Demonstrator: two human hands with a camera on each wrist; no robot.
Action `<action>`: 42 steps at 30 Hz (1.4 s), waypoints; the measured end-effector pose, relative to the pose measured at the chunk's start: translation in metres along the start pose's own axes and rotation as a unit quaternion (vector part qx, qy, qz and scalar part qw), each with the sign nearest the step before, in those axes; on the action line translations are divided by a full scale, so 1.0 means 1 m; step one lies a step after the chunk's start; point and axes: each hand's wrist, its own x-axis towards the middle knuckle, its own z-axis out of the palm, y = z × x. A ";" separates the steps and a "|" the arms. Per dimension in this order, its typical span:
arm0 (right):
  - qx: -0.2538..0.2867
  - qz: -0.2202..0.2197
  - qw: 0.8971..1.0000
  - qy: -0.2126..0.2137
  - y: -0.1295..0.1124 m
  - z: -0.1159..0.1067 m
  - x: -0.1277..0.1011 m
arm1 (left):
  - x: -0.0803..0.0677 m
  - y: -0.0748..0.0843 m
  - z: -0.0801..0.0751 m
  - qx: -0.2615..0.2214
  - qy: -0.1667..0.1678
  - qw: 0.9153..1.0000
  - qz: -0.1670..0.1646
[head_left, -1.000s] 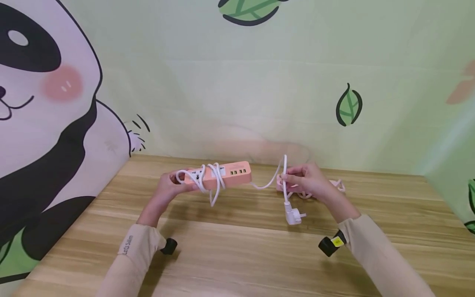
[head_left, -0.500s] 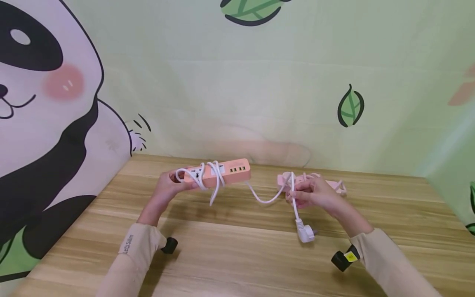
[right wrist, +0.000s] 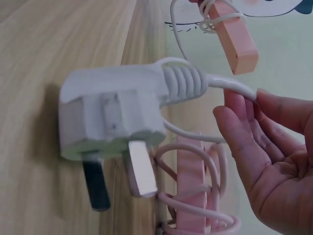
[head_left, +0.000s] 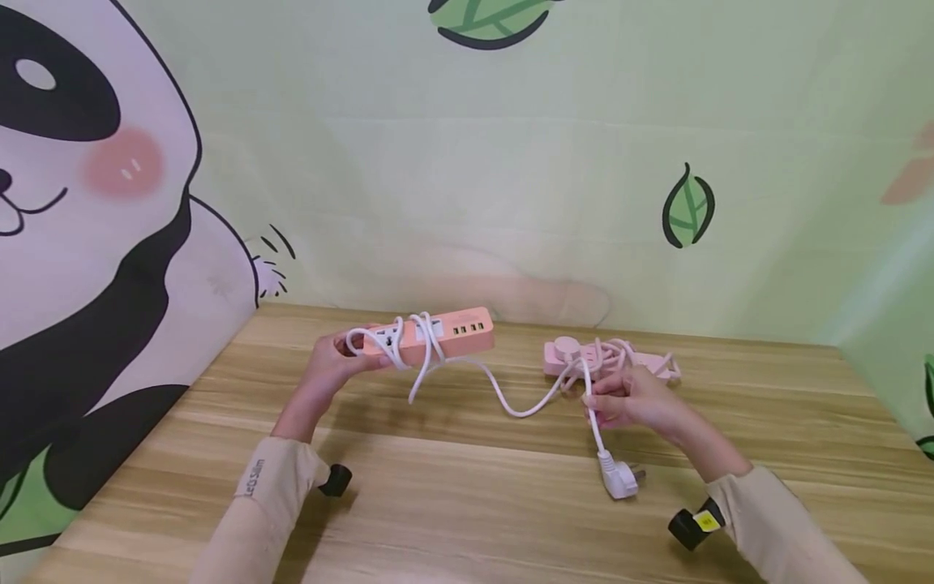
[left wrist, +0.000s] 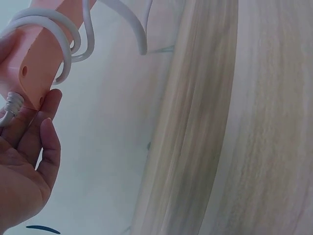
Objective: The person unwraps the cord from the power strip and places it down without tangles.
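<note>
Head view: the left hand (head_left: 332, 365) grips the orange power strip (head_left: 430, 337) by its end, held above the desk (head_left: 467, 503); the right hand (head_left: 631, 397), right of the strip, pinches its white cord (head_left: 511, 403), the white plug (head_left: 619, 480) dangling below. A pink power strip (head_left: 584, 357) lies just behind that hand.

Left wrist view: fingers (left wrist: 41, 137) curl under the orange strip's (left wrist: 36, 58) end, cord loops (left wrist: 58, 44) wound round it.

Right wrist view: fingertips (right wrist: 244, 122) hold the cord just past the plug (right wrist: 115, 115).

The slack cord could snag the pink strip's coil, or the loose loops slip off. Since half a second ago, the right hand has dropped lower, the plug nearer the desk.
</note>
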 end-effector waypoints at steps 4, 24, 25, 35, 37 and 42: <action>0.011 0.004 1.000 0.005 0.004 -0.001 0.000 | 0.000 0.001 0.001 -0.004 -0.004 1.000 -0.001; 0.107 -0.065 0.988 0.091 0.012 0.005 0.010 | 0.001 0.000 0.007 -0.006 -0.006 1.000 0.008; 0.110 -0.069 0.987 0.099 0.009 0.007 0.011 | 0.001 0.001 0.007 -0.006 -0.007 1.000 0.009; 0.103 -0.053 0.988 0.104 -0.019 0.026 0.013 | 0.001 -0.002 0.008 -0.027 0.001 0.999 0.031; 0.105 -0.053 0.987 0.106 -0.020 0.028 0.015 | 0.001 -0.002 0.008 -0.027 0.001 0.999 0.033; 0.098 -0.051 0.989 0.101 -0.025 0.036 0.021 | 0.002 -0.002 0.008 -0.025 -0.001 0.999 0.026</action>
